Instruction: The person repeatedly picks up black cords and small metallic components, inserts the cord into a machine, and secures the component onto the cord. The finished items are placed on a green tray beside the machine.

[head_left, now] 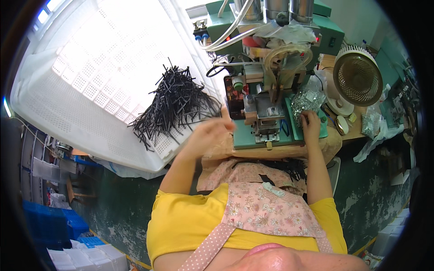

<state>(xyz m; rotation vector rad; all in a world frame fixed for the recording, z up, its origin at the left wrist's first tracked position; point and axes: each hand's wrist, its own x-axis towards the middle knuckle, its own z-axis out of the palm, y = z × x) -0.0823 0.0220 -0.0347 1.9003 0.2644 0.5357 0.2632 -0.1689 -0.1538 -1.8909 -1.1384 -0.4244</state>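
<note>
My left hand (212, 135) is smeared by motion between a heap of short black strips (174, 106) and the green bench machine (242, 141); whether it holds anything cannot be made out. My right hand (311, 123) reaches into a clear plastic bag of small shiny metal parts (305, 101) at the machine's right side. Its fingers are bent down and drawn together at the parts, with the tips partly hidden. Between the two hands sits the machine's metal work block (270, 110), below its upright tooling.
A big white perforated crate (97, 97) holds the strips on the left. A small round fan (358, 77) stands right of the machine, above another bag of metal parts (371, 124). Hoses (230, 38) hang over the machine's top. More black strips (294, 169) lie at my lap.
</note>
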